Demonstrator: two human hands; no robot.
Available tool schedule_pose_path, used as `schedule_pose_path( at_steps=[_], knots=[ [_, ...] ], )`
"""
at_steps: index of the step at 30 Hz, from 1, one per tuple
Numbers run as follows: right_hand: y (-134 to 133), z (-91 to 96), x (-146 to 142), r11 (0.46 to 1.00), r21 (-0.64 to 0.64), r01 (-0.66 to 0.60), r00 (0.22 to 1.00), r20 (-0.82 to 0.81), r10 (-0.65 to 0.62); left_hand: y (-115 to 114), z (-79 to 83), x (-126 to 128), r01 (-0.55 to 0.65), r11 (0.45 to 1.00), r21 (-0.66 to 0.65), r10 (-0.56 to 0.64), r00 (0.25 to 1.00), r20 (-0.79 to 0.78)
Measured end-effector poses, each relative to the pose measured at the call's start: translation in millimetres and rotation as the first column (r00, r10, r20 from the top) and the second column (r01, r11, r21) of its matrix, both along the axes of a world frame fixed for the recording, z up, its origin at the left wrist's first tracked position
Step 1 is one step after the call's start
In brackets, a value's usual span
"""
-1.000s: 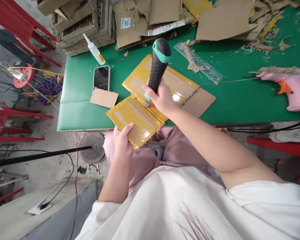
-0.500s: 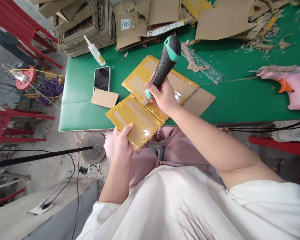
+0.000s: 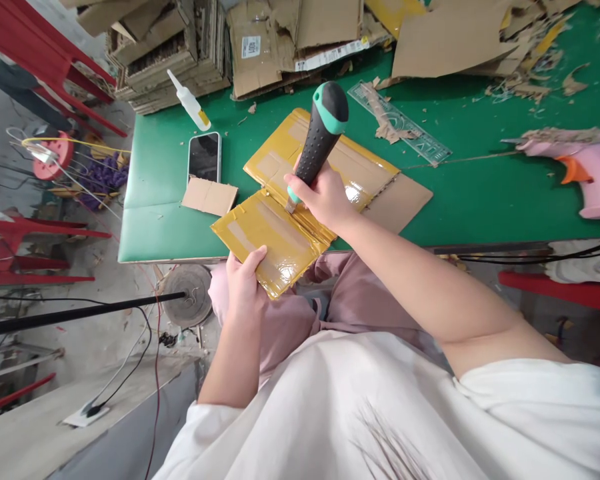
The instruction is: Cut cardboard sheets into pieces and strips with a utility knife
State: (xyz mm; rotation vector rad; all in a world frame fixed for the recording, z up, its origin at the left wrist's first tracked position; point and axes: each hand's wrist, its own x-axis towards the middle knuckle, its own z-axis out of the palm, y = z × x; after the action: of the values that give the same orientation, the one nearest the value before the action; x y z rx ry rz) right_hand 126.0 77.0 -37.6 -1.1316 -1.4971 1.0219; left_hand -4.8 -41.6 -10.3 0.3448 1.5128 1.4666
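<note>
Right hand (image 3: 325, 200) clamps the cutter (image 3: 320, 137), tip pressed into the crease of the taped card (image 3: 280, 233), which overhangs the near edge of the worktop (image 3: 150, 200). Left hand (image 3: 243, 283) grips the card's near corner; a slip could drive the tip toward it.

A long table with a flat green top (image 3: 150, 200) fills the far side, and stacks of brown cardboard (image 3: 170, 60) are piled along its back edge. To the left is a dusty grey concrete floor (image 3: 110, 347) with red plastic stools (image 3: 35, 233) on it. A thin black pole (image 3: 80, 311) crosses above the floor, near a flat white plug box (image 3: 83, 417).
</note>
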Motion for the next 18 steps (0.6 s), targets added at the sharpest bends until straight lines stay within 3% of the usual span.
schedule_pose_path(
  at_steps=[5,18],
  knots=[
    [-2.8,1.9,2.7,1.0,-0.001,-0.003,0.993,-0.119,0.003,0.4,-0.9,0.0,-0.023,0.999,-0.024,0.022,1.0,-0.011],
    [-0.6,0.1,3.6,0.999,-0.038,-0.022,0.985,-0.172,0.015,-0.5,-3.8,-1.1,-0.035,0.998,-0.05,0.033,0.999,-0.026]
  ],
)
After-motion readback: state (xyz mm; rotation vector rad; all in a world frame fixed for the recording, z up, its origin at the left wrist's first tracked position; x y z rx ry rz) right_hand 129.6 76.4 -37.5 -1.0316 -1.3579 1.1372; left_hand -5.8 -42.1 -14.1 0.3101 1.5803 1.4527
